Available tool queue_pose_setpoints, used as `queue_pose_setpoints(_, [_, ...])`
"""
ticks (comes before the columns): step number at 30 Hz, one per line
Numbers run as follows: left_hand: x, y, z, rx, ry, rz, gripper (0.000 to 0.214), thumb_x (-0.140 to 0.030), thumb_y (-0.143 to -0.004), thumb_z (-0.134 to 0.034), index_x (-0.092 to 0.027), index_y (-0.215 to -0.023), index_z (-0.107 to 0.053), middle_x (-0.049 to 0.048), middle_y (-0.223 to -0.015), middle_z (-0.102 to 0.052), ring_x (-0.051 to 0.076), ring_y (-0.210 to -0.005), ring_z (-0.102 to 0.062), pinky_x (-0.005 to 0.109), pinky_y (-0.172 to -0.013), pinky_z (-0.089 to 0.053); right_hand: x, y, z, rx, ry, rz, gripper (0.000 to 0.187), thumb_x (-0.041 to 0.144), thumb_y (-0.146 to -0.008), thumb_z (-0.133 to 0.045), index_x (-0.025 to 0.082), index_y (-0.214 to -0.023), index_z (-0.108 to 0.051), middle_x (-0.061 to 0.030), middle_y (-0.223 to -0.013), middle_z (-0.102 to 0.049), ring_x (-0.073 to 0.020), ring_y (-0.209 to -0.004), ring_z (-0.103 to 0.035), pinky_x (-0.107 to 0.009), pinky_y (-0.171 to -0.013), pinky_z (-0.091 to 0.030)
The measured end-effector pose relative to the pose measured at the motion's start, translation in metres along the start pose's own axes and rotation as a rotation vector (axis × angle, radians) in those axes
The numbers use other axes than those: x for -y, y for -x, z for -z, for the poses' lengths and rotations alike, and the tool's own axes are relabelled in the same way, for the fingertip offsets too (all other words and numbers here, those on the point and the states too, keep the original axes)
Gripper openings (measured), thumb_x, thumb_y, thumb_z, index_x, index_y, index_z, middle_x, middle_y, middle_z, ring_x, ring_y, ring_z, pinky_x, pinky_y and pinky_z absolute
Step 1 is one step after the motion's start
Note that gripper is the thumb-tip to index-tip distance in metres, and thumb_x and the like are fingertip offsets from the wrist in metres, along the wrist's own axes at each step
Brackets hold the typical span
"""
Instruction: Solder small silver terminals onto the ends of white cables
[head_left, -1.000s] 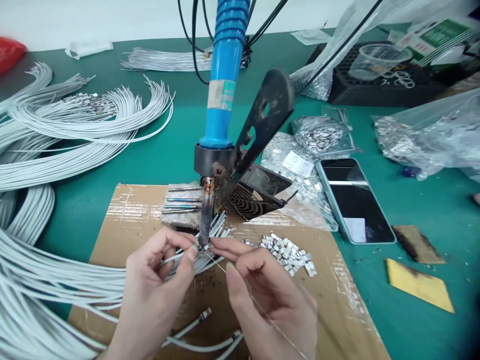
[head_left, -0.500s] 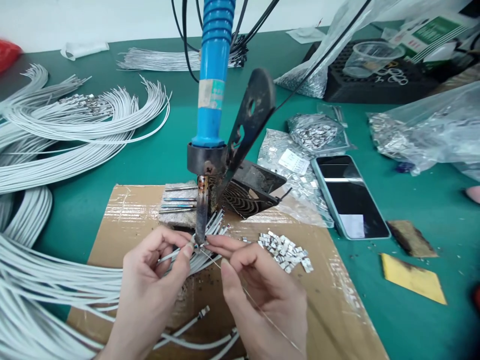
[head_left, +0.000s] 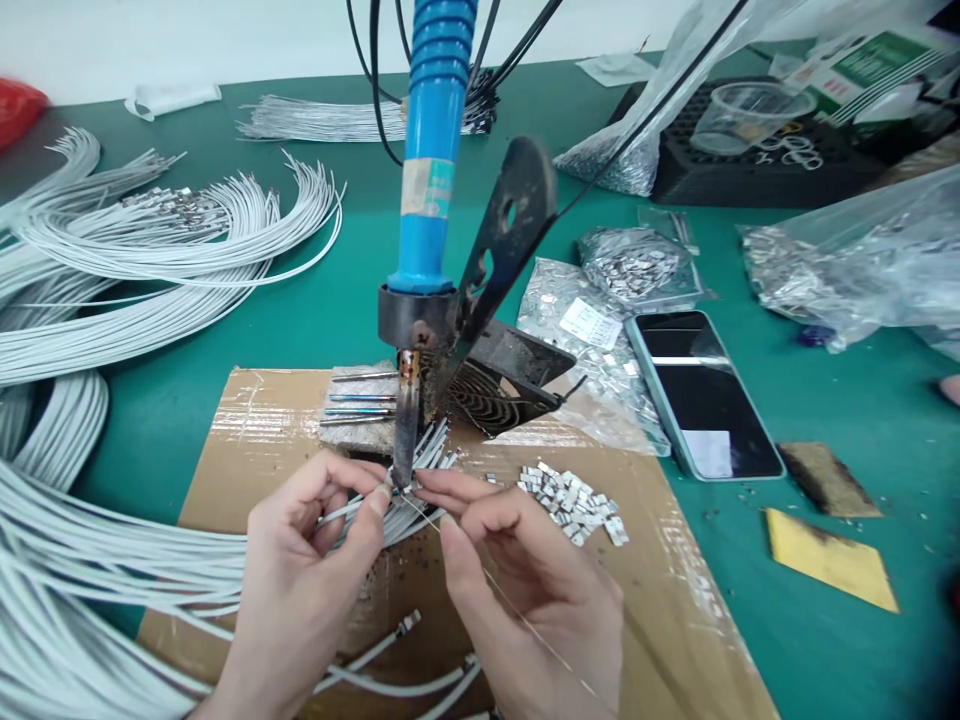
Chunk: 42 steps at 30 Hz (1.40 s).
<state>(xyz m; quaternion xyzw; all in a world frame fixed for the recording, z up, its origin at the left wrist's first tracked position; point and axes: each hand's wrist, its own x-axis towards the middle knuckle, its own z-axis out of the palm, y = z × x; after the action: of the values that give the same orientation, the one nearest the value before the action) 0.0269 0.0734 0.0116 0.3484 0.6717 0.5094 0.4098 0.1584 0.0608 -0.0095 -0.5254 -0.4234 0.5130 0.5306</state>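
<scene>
A blue-handled soldering iron (head_left: 430,225) is fixed upright in a black metal holder (head_left: 506,230), its dark tip pointing down between my hands. My left hand (head_left: 311,560) pinches a white cable (head_left: 343,511) close to its end, right beside the tip. My right hand (head_left: 525,570) pinches a thin strand of solder wire (head_left: 525,622), whose end reaches the tip and trails down across the palm. The joint under the tip is too small to make out. More white cable ends (head_left: 429,450) lie behind the fingers, and finished-looking cables with metal connectors (head_left: 407,624) lie in front.
Cardboard (head_left: 247,420) covers the work spot on the green table (head_left: 360,200). Loose metal connectors (head_left: 574,502) lie right of my hands, near a phone (head_left: 705,395) and a yellow sponge (head_left: 831,558). A small fan (head_left: 487,392) stands behind the iron; white cable bundles (head_left: 112,530) fill the left.
Both hands keep their pinch at the iron's tip, with hardly any movement. The whole view has shifted very slightly.
</scene>
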Motion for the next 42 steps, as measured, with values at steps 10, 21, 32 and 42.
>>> queue_pose_setpoints(10, [0.0011,-0.0005,0.0025,0.024,-0.022,0.014,0.012,-0.015,-0.074,-0.082,-0.020,-0.070,-0.073,-0.0009,-0.079,-0.076,0.011,-0.066,-0.068,0.013,-0.060,-0.053,0.0016,0.0006,-0.0028,-0.034,0.022,0.024,0.021,0.017,-0.095,-0.070,0.024,-0.076,-0.066,-0.0073,-0.115,-0.084,-0.0207,-0.104,-0.083,-0.025,-0.088,-0.066])
queue_pose_setpoints(21, [-0.0004,0.0000,0.0006,0.007,-0.025,0.040,0.011,-0.016,-0.072,-0.081,-0.021,-0.068,-0.072,-0.0018,-0.078,-0.077,0.011,-0.069,-0.071,0.013,-0.060,-0.053,0.0030,0.0003,-0.0050,-0.056,0.010,0.002,0.022,0.018,-0.095,-0.072,0.023,-0.074,-0.067,-0.0077,-0.109,-0.085,-0.0216,-0.101,-0.083,-0.027,-0.085,-0.066])
queue_pose_setpoints(32, [-0.0010,-0.0002,0.0037,0.021,-0.099,-0.001,0.012,-0.019,-0.074,-0.083,-0.021,-0.070,-0.072,-0.0010,-0.072,-0.074,0.013,-0.066,-0.069,0.015,-0.058,-0.053,0.0026,0.0000,-0.0045,-0.052,0.033,0.031,0.021,0.019,-0.095,-0.073,0.024,-0.075,-0.068,-0.0068,-0.112,-0.085,-0.0201,-0.100,-0.083,-0.024,-0.084,-0.066])
queue_pose_setpoints(42, [0.0028,-0.0007,0.0047,0.034,-0.069,0.012,0.011,-0.017,-0.073,-0.083,-0.021,-0.071,-0.073,-0.0030,-0.069,-0.071,0.012,-0.066,-0.067,0.015,-0.061,-0.054,-0.0037,0.0000,-0.0020,-0.022,0.074,0.056,0.020,0.020,-0.096,-0.070,0.025,-0.076,-0.068,-0.0045,-0.110,-0.085,-0.0192,-0.101,-0.081,-0.027,-0.088,-0.063])
